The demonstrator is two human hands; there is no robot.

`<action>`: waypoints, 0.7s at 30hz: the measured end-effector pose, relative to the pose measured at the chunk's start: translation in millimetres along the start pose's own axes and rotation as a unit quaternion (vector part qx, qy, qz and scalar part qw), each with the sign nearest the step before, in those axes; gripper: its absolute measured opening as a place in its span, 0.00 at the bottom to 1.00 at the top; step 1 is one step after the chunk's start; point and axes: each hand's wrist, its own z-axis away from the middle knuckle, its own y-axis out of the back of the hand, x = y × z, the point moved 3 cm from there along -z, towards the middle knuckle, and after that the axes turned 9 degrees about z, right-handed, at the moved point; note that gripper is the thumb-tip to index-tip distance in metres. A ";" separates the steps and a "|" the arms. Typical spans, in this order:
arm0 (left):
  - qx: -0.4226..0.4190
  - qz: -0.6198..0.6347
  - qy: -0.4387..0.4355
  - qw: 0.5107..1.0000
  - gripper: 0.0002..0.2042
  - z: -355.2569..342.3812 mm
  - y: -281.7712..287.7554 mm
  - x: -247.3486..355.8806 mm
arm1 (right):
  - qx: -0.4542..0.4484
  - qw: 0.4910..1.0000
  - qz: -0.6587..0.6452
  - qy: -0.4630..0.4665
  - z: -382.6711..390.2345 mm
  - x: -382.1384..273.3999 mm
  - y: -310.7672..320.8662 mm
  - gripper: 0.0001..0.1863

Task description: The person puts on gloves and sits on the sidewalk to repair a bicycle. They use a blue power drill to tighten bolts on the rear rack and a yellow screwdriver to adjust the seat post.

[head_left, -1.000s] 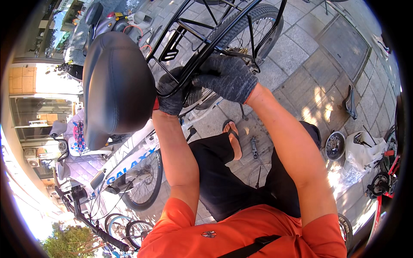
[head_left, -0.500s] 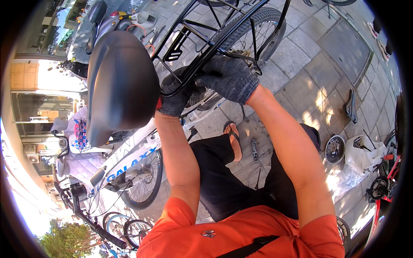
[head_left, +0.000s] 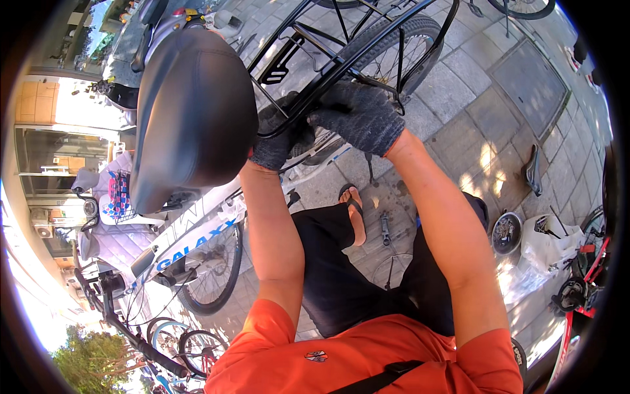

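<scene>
Both my hands wear dark grey knit gloves, below the black rear rack [head_left: 302,33] of a white bicycle [head_left: 197,243]. My left hand [head_left: 272,141] is beside the black saddle [head_left: 193,115], partly behind it and the rack's front bars; its fingertips are hidden. My right hand [head_left: 354,118] is curled at the rack's lower tube, thumb toward my left hand; whatever its fingers hold is hidden. The rear wheel [head_left: 423,62] shows beyond my right hand.
A loose saddle [head_left: 533,169], a tool [head_left: 386,228], a bowl of small parts [head_left: 505,233] and a white bag [head_left: 551,246] lie on the pavement. A red bicycle [head_left: 590,269] stands at right, scooters [head_left: 118,217] at left. A person's shoes [head_left: 577,62] show at upper right.
The rack, saddle and both hands have shifted slightly up and right in view, the hands keeping their grip positions. Another person's feet have appeared at the upper right.
</scene>
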 end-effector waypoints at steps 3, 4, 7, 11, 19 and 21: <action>0.018 -0.015 -0.031 0.999 0.12 -4.5 9.3 -9.5 | 0.002 1.000 0.018 0.011 -1.5 -8.7 6.3 0.21; -0.011 -0.062 -0.053 0.997 0.12 -5.3 6.0 -6.7 | -0.004 1.000 0.025 0.004 1.0 -8.7 8.9 0.22; 0.027 0.124 -0.001 0.992 0.14 -6.3 6.6 -14.2 | 0.002 1.000 0.018 0.009 -0.5 -1.8 5.2 0.22; -0.048 0.099 -0.046 0.993 0.18 -6.5 12.6 -16.1 | 0.021 0.998 0.044 0.047 0.1 0.4 1.5 0.23; -0.030 -0.761 -0.393 0.515 0.20 -15.1 16.3 -0.5 | -0.043 0.996 -0.064 0.040 -3.3 -10.7 9.6 0.17; -0.051 -0.447 -0.225 0.864 0.17 -11.2 20.1 -3.8 | -0.044 0.998 -0.025 0.027 0.5 -10.5 8.7 0.16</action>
